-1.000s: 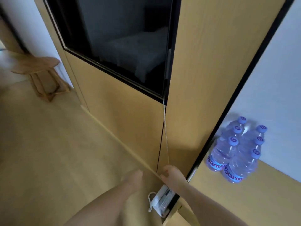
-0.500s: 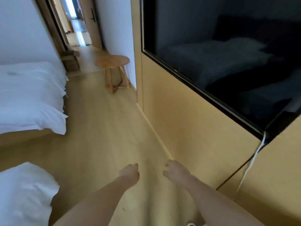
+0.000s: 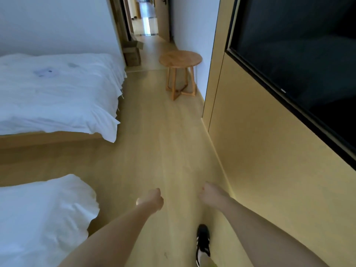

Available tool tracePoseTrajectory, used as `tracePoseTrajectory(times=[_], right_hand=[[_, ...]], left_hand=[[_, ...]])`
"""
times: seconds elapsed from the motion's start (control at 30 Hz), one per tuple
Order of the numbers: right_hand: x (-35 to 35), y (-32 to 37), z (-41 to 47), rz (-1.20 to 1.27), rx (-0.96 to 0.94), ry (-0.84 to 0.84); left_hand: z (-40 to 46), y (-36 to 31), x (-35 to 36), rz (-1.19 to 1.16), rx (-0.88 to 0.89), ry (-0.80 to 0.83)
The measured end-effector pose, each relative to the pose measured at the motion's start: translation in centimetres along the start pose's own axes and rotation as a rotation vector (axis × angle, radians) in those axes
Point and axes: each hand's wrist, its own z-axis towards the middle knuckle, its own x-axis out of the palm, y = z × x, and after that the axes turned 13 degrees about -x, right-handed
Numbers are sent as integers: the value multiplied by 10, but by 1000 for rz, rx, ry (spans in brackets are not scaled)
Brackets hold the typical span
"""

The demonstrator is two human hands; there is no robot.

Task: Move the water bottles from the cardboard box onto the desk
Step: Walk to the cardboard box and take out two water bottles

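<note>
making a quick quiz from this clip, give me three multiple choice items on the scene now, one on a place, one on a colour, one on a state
1. Where is the cardboard box?
A. on the bed
B. on the floor by the doorway, past the bed
C. on the round table

2. What colour is the bedding?
A. white
B. red
C. black

3. What are the left hand and right hand holding?
A. one bottle each
B. the box
C. nothing

Key: 1 B, the box stands on the floor at the far end of the bed; 2 A, the cover is plainly white; 3 C, both hands hang loosely curled with nothing in them.
</note>
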Motion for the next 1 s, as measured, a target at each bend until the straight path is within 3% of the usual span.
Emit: tracePoseTrajectory(times=[0.43, 0.67, 1.0], right_hand=[[-176, -27, 226, -130, -73, 81], [-243, -4, 330, -148, -129, 87], [-312, 57, 512, -128, -153, 93]], left_hand=[[159, -130, -144, -101, -96, -73], [241, -147, -213, -113, -179, -76], [412, -170, -348, -154, -140, -124]])
